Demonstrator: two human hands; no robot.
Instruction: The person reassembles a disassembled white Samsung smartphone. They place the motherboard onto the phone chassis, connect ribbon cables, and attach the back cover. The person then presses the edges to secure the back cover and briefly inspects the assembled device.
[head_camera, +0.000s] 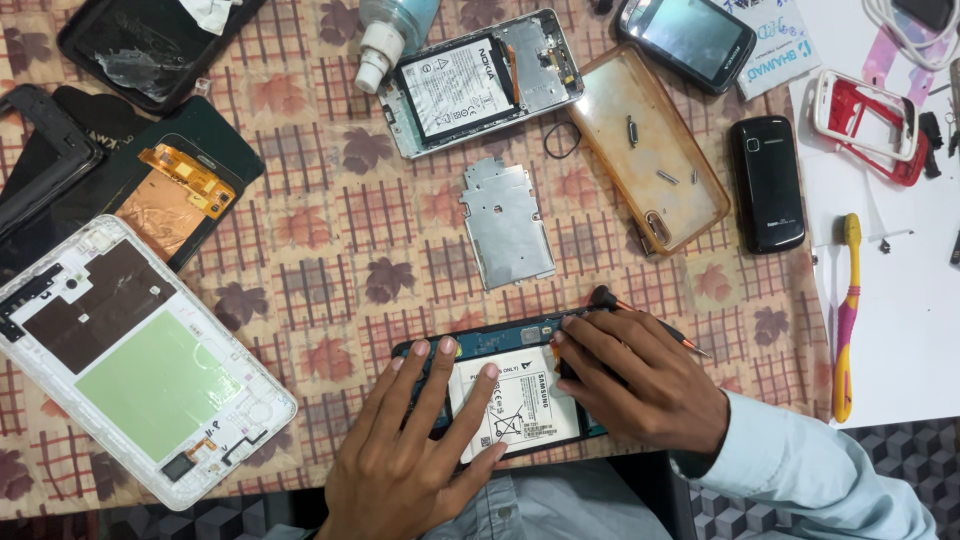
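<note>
Near edge of bench: an opened phone (500, 385) lay back-off on the leaf-patterned cloth (330, 230), its white battery (520, 405) showing.
Left hand (415, 450): lay flat on the opened phone's left half, fingers spread and holding nothing, one fingertip on the battery.
Right hand (640, 385): fingers pressed together in a pinching grip on a black-handled screwdriver (640, 318), its handle end over the phone's top right corner.
Phone against the grip: the phone sat under both hands, the battery between them, partly hidden by the fingers.
Just beyond the hands: a bare metal shield plate (507, 222) lay apart from the phone, nothing between.
Further back: a second opened phone with its battery (480, 82), a white-capped bottle (390, 35) beside it, and a clear amber case (650, 145) holding small parts.
Left side: a white tablet frame (130, 360) with a green panel, and a dark panel with copper foil (170, 195).
Right side: a black handset (766, 183), a red and white frame (868, 112), a yellow and pink toothbrush (848, 320) on white paper (910, 300).
</note>
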